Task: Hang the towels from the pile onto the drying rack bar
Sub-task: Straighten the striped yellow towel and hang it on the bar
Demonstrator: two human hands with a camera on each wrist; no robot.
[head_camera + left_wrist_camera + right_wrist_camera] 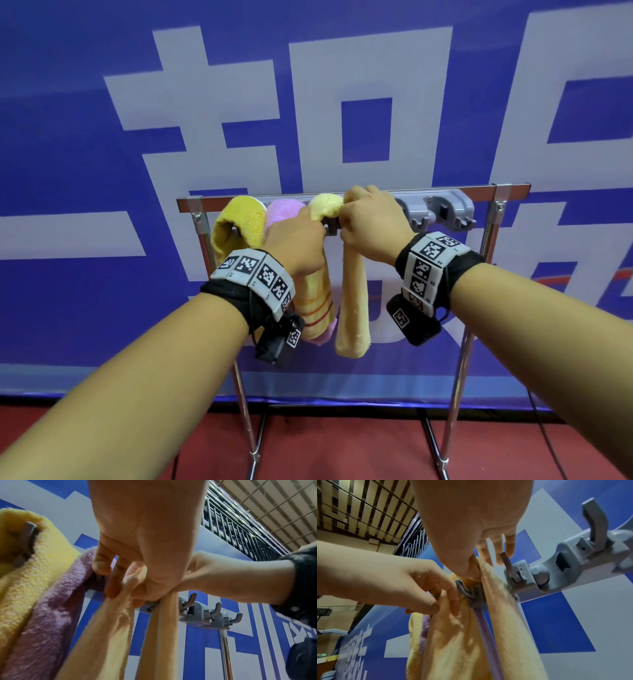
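Two towels, a yellow towel [236, 222] and a pink towel [282, 212], already hang on the drying rack bar [376, 192]. A pale orange towel [352, 308] is draped over a grey hook rail [442, 209]; the left hand [296, 245] and right hand [371, 222] both pinch it at the top. No pile is in view, so the remainder cannot be judged. Behind stands a blue banner [68, 137]; below, red floor [342, 445].

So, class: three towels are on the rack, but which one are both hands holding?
The pale peach towel, rightmost of the three. The left hand and right hand grip it at the hook; the bright yellow towel and pink towel hang untouched.
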